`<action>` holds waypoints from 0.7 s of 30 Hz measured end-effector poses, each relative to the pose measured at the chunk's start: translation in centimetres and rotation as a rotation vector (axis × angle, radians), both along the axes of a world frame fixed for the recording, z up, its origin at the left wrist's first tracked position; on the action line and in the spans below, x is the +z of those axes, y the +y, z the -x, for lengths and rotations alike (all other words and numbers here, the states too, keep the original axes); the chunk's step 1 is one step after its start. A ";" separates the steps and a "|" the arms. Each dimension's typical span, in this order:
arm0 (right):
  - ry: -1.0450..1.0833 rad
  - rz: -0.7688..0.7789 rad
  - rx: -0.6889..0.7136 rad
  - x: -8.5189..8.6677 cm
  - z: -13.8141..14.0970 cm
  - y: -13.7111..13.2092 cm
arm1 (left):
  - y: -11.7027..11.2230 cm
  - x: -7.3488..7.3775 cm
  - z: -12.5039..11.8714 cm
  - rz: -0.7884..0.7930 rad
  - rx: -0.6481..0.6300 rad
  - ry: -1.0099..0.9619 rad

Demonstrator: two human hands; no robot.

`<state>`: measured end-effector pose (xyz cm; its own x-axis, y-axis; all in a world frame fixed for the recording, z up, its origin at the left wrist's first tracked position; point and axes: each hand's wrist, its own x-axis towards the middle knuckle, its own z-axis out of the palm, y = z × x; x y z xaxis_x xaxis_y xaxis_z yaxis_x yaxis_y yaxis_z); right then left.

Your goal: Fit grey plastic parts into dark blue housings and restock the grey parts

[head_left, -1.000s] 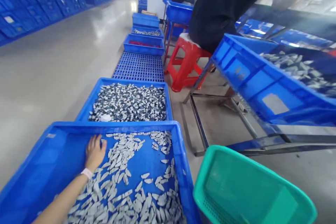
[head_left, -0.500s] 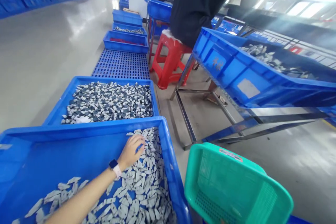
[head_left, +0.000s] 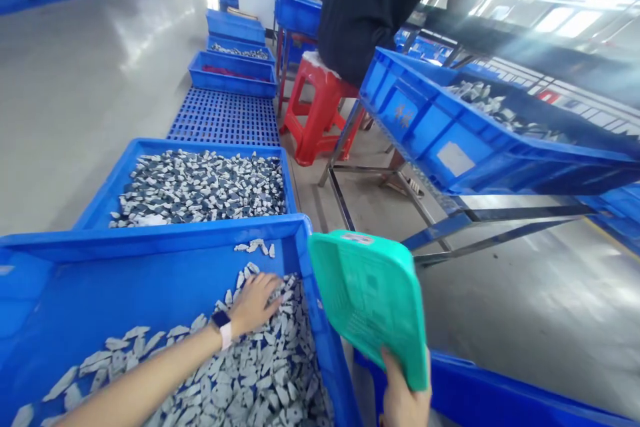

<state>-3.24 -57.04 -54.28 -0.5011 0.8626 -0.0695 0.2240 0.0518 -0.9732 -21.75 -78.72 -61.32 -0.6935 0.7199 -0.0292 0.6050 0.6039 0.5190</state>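
Note:
My left hand (head_left: 257, 303), with a watch (head_left: 221, 321) on its wrist, rests with fingers apart on a heap of small grey pieces (head_left: 240, 373). Those pieces lie in a large blue tray (head_left: 135, 240), mostly along its right side, and their exact kind I cannot make out. To the right of the tray, my right hand (head_left: 406, 393) grips a green plastic basket (head_left: 375, 293) by its near edge. The basket is tilted, its opening turned toward the tray, and no pieces show inside.
A second blue tray (head_left: 100, 197) of grey-and-dark pieces sits just beyond. At right, a blue bin (head_left: 455, 140) stands on a metal frame (head_left: 345, 203). A person (head_left: 350, 20) sits on a red stool (head_left: 315, 110). Another blue container (head_left: 480, 387) is below the basket.
My right hand has come into view, and the green basket has moved left and tipped up toward the tray. My left hand has slid nearer, drawing pieces away from the tray's far corner.

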 end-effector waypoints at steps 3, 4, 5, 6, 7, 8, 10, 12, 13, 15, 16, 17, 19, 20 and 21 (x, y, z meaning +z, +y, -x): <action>0.042 -0.136 0.384 2.8 6.4 -2.3 | -2.3 0.6 -3.9 0.012 -0.045 0.006; 0.050 -0.160 0.510 3.5 8.5 -3.2 | -2.8 0.7 -4.5 0.014 -0.045 0.014; 0.052 -0.190 0.600 4.0 10.4 -4.1 | -3.1 0.7 -4.5 0.016 -0.030 0.028; 0.045 -0.226 0.646 4.4 12.1 -4.8 | -3.4 0.8 -4.0 0.015 0.004 0.047; 0.039 -0.263 0.649 4.8 13.5 -5.3 | -3.6 0.7 -2.9 0.011 0.060 0.074; 0.042 -0.282 0.616 5.0 14.5 -5.5 | -3.6 0.6 -1.5 0.006 0.133 0.104; 0.065 -0.205 0.498 5.2 15.7 -5.5 | -3.5 0.3 2.0 -0.011 0.277 0.154; 0.091 -0.013 0.400 5.1 15.8 -5.0 | -2.9 -0.4 5.0 -0.034 0.331 0.174; 0.101 0.079 0.364 5.0 15.6 -4.6 | -2.3 -0.8 6.0 -0.048 0.315 0.171; 0.120 0.185 0.321 4.5 14.9 -4.0 | -0.6 -1.6 6.9 -0.076 0.246 0.155; 0.128 0.204 0.308 4.2 14.5 -3.7 | 0.3 -1.9 6.9 -0.090 0.207 0.143; 0.130 0.211 0.302 4.0 14.0 -3.5 | 1.2 -2.1 6.6 -0.103 0.166 0.129; 0.111 0.179 0.317 3.7 13.1 -3.1 | 2.7 -2.4 5.4 -0.123 0.078 0.096; 0.094 0.135 0.336 3.7 12.9 -3.1 | 3.1 -2.5 4.6 -0.129 0.032 0.078; 0.072 0.070 0.367 3.7 12.8 -3.1 | 3.3 -2.4 3.8 -0.132 -0.011 0.061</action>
<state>-16.06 -60.12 -50.54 -0.7816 0.6192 -0.0752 0.1338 0.0488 -0.9898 -25.50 -75.43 -63.75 -0.6830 0.7223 0.1082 0.6439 0.5256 0.5559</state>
